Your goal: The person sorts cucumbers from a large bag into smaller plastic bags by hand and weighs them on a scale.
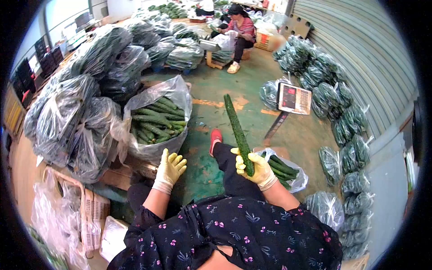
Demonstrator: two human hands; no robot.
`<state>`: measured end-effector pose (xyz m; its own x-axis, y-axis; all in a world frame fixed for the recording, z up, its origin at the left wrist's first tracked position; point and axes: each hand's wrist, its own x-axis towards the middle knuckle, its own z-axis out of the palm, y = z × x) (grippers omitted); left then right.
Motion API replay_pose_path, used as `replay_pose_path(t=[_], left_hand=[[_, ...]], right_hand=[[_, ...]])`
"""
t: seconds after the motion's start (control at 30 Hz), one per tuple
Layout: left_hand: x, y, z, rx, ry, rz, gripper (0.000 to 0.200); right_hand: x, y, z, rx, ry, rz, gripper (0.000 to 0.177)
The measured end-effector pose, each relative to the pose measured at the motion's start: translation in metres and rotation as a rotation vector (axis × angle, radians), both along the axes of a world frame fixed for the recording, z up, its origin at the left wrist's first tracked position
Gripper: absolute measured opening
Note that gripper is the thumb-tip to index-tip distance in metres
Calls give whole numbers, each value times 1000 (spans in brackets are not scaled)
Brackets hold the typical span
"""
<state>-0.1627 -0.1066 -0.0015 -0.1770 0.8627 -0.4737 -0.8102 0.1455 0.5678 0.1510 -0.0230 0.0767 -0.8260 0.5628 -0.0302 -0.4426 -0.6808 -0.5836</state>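
In my right hand (257, 169), gloved in pale yellow, is a long dark green cucumber (237, 126), gripped near its lower end and pointing up and away. My left hand (169, 170), in the same kind of glove, is open with its fingers spread and nothing in it. Just beyond the left hand stands a large open clear plastic bag (182, 137) full of cucumbers (157, 118). Beside the right hand, a smaller open plastic bag (300, 181) holds several cucumbers (281, 167), partly hidden behind the hand.
A scale display (294, 98) on a post rises at front right. Filled bags (353, 155) line the shutter wall, and large bags (67, 108) are piled at left. A crate (92, 216) with plastic bags stands lower left. Another person (240, 29) sits farther back by a second scale (209, 45).
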Motion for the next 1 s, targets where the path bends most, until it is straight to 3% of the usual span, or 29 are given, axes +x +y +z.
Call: replay_pose_path(t=[0.17,0.23,0.37,0.4,0.5,0.57,0.67,0.7,0.73,0.77,0.8,0.83,0.87,0.9,1.0], left_hand=[[38,27,15,68,153,-284,71],[57,42,27,92,216,-364,63],[97,70,47,136,356,-508,49],[110,75,54,132,411,-536,48],[145,94,62,138,542,-621,46],[175,105,73,138,716,-696,48],[216,126,51,254,860,-797,55],[232,135,33,233,878,-787,66],[247,138,33,214,699,-804,81],[263,149,6,305,1057,-835,96],[275,151,14,340,1299,-891,102],[285,150,21,357,1541,-944,109],[293,152,19,279,1621,-1003,111],[298,156,14,194,1702,-1063,114],[303,159,-18,233,1650,-925,100]], right_hand=[[41,2,13,76,97,-168,67],[62,5,28,346,2,-217,63],[123,12,38,382,-127,-592,49],[137,12,38,313,-46,-685,45],[192,18,19,457,91,-939,35],[216,14,8,538,-36,-1015,33],[226,7,-18,656,-440,-912,30],[226,9,-36,615,-568,-838,28],[238,16,-64,806,-992,-701,28],[233,22,-76,748,-929,-562,34],[239,35,-125,713,-1044,-535,46],[235,35,-134,933,-1474,-541,51],[233,39,-145,812,-1563,-501,47],[233,46,-163,845,-1693,-478,39],[226,59,-183,886,-2043,-394,35]])
